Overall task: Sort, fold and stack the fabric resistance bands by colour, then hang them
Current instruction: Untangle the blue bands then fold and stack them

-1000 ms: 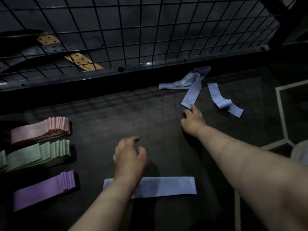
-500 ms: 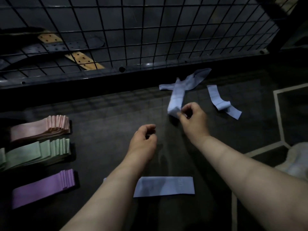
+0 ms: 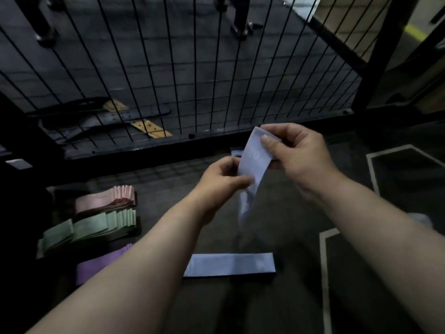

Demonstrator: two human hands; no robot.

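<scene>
held band: blue band (image 3: 252, 162) is up in the air between both hands, probably so it hangs straight for folding
right hand (image 3: 298, 155): pinching the top end
left hand (image 3: 221, 179): pinching an edge lower down
tail end: blurry, can't tell if it's twisted
floor: flat blue strip (image 3: 230, 264) looks like the start of the blue pile, lying right of the pink stack (image 3: 106, 198), green stack (image 3: 96, 225) and purple stack (image 3: 103, 261)

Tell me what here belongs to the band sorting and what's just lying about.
In the job: held blue band, pinched by left hand and right hand; folded blue band; pink stack; green stack; purple stack.
Lying about: dark perforated straps and tan strip, behind the wire fence.
</scene>
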